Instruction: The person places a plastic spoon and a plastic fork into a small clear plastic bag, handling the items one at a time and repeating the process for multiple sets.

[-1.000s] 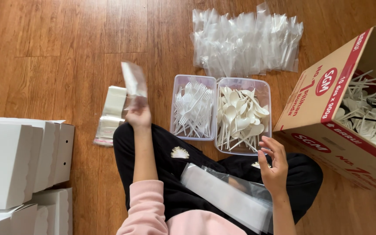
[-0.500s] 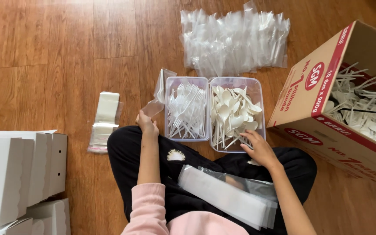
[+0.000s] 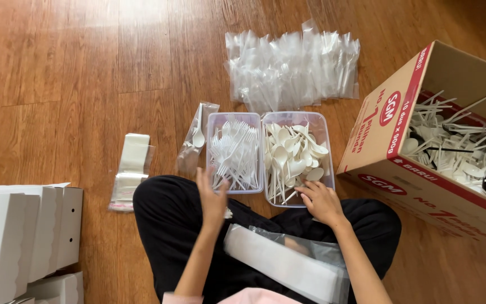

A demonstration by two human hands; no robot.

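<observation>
Open and empty, our left hand (image 3: 212, 197) hovers by the fork tub (image 3: 234, 151) while our right hand (image 3: 322, 201) reaches the spoon tub (image 3: 296, 155), seemingly picking cutlery, needing a one-spoon pinch

L hand (image 3: 212, 197) empty, bagged spoon (image 3: 197, 137) on floor

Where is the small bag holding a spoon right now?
The small bag lies on the wooden floor, just left of the fork tub, ahead of the left hand.
</observation>
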